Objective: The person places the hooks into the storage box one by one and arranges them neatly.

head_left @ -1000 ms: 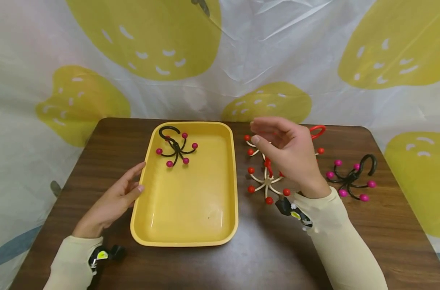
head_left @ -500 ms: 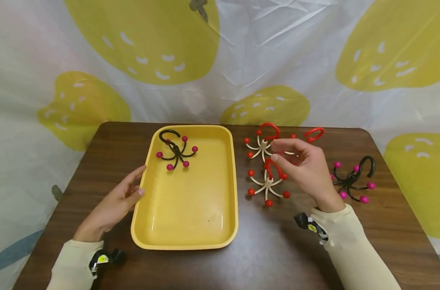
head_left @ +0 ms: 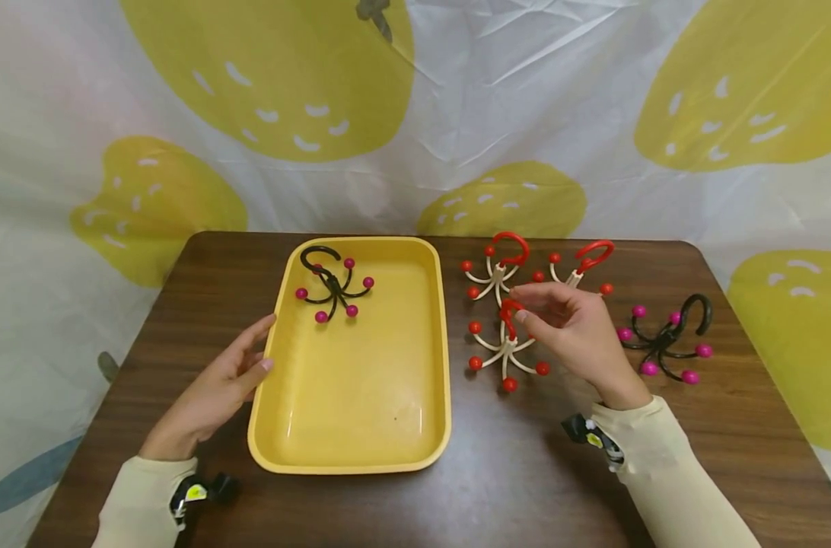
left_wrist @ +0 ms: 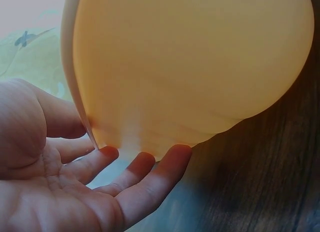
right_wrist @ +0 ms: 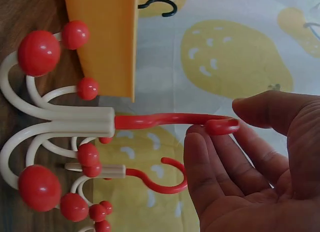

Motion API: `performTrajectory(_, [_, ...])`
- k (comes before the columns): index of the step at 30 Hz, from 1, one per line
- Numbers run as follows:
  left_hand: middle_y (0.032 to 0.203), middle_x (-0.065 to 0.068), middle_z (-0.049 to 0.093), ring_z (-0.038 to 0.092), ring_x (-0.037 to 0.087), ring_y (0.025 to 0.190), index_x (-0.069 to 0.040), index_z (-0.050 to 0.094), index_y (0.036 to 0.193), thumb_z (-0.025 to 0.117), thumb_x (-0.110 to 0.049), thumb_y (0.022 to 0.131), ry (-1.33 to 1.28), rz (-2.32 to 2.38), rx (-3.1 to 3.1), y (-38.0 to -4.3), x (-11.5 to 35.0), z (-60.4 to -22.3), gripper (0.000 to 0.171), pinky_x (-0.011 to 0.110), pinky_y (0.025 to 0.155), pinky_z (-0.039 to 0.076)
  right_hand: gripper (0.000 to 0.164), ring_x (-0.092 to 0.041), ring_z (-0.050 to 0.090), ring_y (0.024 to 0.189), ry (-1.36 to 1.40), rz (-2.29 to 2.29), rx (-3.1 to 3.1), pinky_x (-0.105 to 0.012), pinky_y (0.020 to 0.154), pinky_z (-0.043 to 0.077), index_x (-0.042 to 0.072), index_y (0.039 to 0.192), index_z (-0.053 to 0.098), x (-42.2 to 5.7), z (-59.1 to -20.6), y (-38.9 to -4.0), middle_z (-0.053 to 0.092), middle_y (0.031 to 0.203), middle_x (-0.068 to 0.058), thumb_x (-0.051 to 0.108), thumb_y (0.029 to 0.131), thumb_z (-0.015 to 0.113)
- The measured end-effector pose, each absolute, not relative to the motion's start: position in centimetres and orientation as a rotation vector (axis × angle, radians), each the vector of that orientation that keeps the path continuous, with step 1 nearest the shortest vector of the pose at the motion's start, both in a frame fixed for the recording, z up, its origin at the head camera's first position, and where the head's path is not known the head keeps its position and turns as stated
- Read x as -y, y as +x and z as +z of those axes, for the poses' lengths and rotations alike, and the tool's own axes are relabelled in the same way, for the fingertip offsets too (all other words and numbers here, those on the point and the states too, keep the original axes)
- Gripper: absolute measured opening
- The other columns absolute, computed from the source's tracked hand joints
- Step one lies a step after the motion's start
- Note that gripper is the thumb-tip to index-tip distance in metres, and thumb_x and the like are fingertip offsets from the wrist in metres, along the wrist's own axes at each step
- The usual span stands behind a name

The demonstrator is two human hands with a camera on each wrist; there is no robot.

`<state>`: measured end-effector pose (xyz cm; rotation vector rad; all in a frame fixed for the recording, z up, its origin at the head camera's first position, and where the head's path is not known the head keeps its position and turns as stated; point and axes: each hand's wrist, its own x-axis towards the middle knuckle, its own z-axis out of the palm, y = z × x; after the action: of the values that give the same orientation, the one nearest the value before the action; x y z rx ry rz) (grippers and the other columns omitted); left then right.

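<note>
My left hand [head_left: 213, 388] holds the left edge of a yellow plastic tray [head_left: 357, 469], thumb at the rim and fingers against the outer wall [left_wrist: 200, 66]. A black hook hanger [head_left: 333, 285] with magenta ball tips lies inside the tray's far left corner. Right of the tray, my right hand [head_left: 576, 335] pinches the top of the red hook on a white hook hanger [head_left: 508, 348] with red balls. Seen from the right wrist, thumb and fingers lie on either side of that red hook [right_wrist: 170, 119], and the white arms [right_wrist: 75, 123] spread to the left.
Two more white hangers with red hooks stand behind: one at the back left [head_left: 499, 274], another [head_left: 575, 279] partly covered by my right hand. A black hanger [head_left: 662, 342] with magenta balls lies at the right. A lemon-print cloth [head_left: 361, 183] hangs behind the brown table [head_left: 498, 487].
My right hand has come down and forward onto the red hook of the front white hanger, closing its thumb and fingers there. The left hand keeps its place on the tray.
</note>
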<state>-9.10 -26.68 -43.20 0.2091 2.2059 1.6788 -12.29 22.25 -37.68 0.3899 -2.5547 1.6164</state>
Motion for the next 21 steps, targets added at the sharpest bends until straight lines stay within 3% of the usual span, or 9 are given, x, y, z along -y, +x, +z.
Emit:
performTrajectory(10, [0.164,0.03,0.032,0.067,0.027,0.122,-0.016,0.011,0.171,0.047,-0.015,0.114,0.212,1.674,-2.213,-9.1,26.7,-43.3,0.068,0.037,0.092,0.063,0.026,-0.005,0.076,0.092,0.351,1.55,2.583,-0.016,0.079,0.06,0.005,0.124,0.078,-22.8,-38.5,-12.4,0.079,0.114,-0.018,0.008,0.097,0.075])
performTrajectory(21, [0.157,0.034,0.042,0.067,0.028,0.123,-0.015,0.011,0.171,0.048,-0.014,0.114,0.211,1.664,-2.222,-9.1,26.6,-43.2,0.068,0.037,0.095,0.062,0.025,-0.008,0.077,0.084,0.349,1.519,2.571,-0.017,0.072,0.059,0.006,0.121,0.079,-22.7,-38.8,-12.5,0.08,0.11,-0.018,0.011,0.096,0.079])
